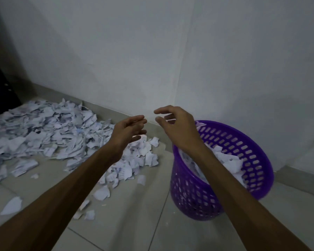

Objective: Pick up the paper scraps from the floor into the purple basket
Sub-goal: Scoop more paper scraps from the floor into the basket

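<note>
- Hands raised and empty: the left hand and right hand hang in the air with fingers loosely spread, holding nothing.
- Paper scraps lie heaped on the tiled floor along the wall, down and to the left of both hands; the left hand is nearer.
- Under the right wrist stands the purple basket, already partly filled with scraps.
- Next reach likely runs leftward and down, then back right.
</note>
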